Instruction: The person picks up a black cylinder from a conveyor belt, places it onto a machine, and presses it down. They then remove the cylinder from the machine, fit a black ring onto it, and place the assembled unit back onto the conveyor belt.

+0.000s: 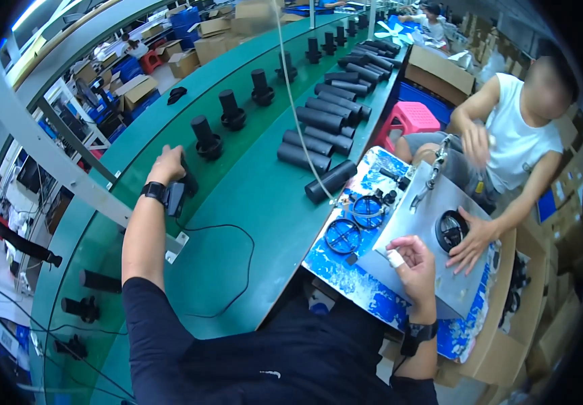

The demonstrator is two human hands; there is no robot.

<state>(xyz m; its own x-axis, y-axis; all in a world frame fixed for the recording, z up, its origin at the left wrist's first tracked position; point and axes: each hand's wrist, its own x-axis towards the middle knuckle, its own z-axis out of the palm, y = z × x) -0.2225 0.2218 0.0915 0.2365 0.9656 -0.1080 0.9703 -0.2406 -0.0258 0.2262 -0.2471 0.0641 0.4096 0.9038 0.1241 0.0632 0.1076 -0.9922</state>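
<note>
My left hand (168,164) reaches over the green conveyor and closes around a black cylindrical part (186,177), which it partly hides. Just below it sits a small black box-shaped device (175,199). My right hand (414,266) hovers palm up beside the grey metal fixture (409,229), its fingers loosely curled and apart, with nothing seen in them; a white covering wraps the thumb tip. Black spoked rings (343,235) lie near it on the worn blue-and-white tabletop (379,290).
Several upright black flanged tubes (229,109) line the conveyor belt. Black tubes (322,120) lie in rows on the green table (237,223), where a thin cable loops. Across the fixture, a co-worker's hand (470,246) rests by a black ring (451,231). A pink stool (414,118) stands behind.
</note>
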